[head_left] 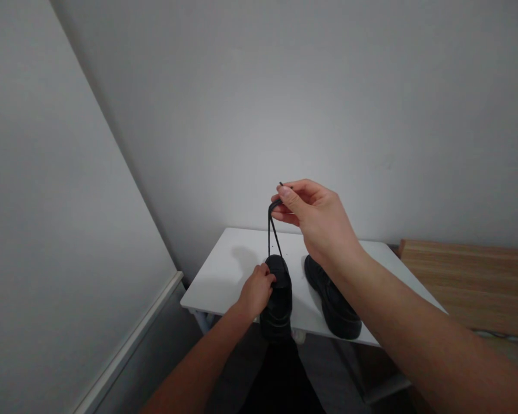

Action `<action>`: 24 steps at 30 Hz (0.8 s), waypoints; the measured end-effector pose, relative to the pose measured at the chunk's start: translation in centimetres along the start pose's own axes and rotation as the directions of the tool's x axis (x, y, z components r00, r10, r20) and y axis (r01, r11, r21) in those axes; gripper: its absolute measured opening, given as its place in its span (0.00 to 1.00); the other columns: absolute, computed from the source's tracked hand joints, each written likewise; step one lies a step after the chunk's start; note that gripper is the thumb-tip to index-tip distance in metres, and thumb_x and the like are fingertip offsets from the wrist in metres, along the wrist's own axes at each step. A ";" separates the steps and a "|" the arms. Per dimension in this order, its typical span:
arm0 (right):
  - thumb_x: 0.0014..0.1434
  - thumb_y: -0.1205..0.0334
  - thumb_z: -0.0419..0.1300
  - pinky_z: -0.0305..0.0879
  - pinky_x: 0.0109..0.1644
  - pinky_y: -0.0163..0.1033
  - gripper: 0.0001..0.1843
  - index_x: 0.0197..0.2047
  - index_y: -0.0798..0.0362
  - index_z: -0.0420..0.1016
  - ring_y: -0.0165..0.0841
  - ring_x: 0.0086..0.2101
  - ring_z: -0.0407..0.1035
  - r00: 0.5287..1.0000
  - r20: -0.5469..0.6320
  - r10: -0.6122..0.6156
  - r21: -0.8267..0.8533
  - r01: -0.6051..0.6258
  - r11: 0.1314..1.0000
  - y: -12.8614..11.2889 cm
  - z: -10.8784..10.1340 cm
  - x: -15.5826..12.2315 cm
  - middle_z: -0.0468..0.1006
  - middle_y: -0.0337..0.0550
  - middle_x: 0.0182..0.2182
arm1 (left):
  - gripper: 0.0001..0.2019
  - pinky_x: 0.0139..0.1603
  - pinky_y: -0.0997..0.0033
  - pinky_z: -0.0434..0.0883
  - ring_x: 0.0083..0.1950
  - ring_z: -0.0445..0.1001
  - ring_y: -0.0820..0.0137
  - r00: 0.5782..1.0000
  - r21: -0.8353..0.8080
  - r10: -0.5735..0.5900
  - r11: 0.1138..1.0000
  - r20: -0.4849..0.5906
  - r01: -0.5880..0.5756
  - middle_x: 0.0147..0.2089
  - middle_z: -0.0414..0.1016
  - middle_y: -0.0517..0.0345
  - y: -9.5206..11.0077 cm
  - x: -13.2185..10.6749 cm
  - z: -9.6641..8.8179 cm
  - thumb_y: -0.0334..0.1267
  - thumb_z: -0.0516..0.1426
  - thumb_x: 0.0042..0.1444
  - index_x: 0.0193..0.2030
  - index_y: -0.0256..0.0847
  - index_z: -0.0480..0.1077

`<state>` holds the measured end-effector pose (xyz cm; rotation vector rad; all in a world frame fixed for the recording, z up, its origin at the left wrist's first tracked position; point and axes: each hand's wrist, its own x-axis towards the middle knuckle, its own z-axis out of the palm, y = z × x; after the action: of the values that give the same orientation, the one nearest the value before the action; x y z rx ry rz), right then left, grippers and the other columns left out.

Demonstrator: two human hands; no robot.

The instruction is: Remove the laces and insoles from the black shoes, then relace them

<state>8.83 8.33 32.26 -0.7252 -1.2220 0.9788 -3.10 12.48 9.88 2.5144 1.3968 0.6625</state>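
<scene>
A black shoe [278,307] stands at the front edge of the white table, toe toward the wall. My left hand [258,287] is closed at its tongue, the fingertips curled over the upper. Above the shoe my right hand [313,210] pinches the black shoelaces [269,227] between thumb and fingers, and two strands run up taut from the shoe to it. A short lace tip pokes out over the thumb. To the right sits a second black shoe [341,307], partly covered by my right forearm.
The white table [218,282] stands against a grey wall [250,115]. A wood-grain surface [470,282] is at the right, with a dark cable [496,334] along its near edge. On the left are another wall and a pale baseboard [132,339].
</scene>
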 end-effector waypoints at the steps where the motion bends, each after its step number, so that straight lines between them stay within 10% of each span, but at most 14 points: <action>1: 0.47 0.58 0.65 0.72 0.34 0.35 0.10 0.29 0.55 0.71 0.24 0.25 0.68 1.000 -0.004 0.011 0.021 -0.011 1.000 0.2 0.1 0.0 0.74 0.36 0.26 | 0.07 0.48 0.66 0.64 0.46 0.65 0.64 0.999 -0.014 0.044 0.999 0.029 -0.043 0.41 0.66 0.52 0.0 0.0 -0.2 0.29 0.56 0.47 0.34 0.39 0.72; 5: 0.46 0.57 0.65 0.71 0.33 0.34 0.11 0.30 0.54 0.70 0.23 0.24 0.68 1.000 0.004 0.023 0.021 -0.023 1.000 0.6 0.0 0.2 0.74 0.35 0.26 | 0.11 0.40 0.69 0.69 0.39 0.69 0.67 0.996 -0.289 -0.029 0.957 -0.087 0.002 0.38 0.70 0.53 1.2 0.2 -2.3 0.42 0.59 0.48 0.37 0.40 0.73; 9: 0.45 0.56 0.66 0.69 0.29 0.33 0.14 0.28 0.54 0.66 0.23 0.23 0.67 1.000 -0.024 0.016 -0.026 -0.017 1.000 0.4 -0.6 0.3 0.75 0.36 0.25 | 0.10 0.30 0.75 0.69 0.33 0.69 0.73 0.889 -0.555 -0.211 0.830 -0.405 -0.056 0.34 0.70 0.56 5.0 0.9 -7.6 0.44 0.56 0.52 0.35 0.40 0.70; 14: 0.44 0.57 0.66 0.64 0.25 0.30 0.15 0.26 0.53 0.62 0.23 0.21 0.65 0.999 0.011 0.035 0.001 -0.035 0.999 -0.3 -1.1 0.6 0.76 0.36 0.25 | 0.07 0.26 0.79 0.67 0.31 0.69 0.77 0.770 -0.417 -0.060 0.866 -0.636 -0.277 0.32 0.71 0.58 9.2 3.0 -13.7 0.41 0.57 0.52 0.32 0.39 0.71; 24: 0.41 0.57 0.68 0.68 0.35 0.34 0.17 0.26 0.53 0.63 0.25 0.27 0.70 0.997 0.047 0.060 0.093 -0.065 0.994 0.2 -1.5 1.5 0.74 0.34 0.24 | 0.06 0.25 0.81 0.68 0.29 0.69 0.79 0.851 -0.548 -0.088 0.798 -0.518 -0.252 0.34 0.71 0.61 8.8 4.2 -15.3 0.37 0.55 0.54 0.39 0.40 0.67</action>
<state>10.30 9.80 32.39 -0.6737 -1.1892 1.1022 -1.67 10.55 27.84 1.9455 0.9563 1.6189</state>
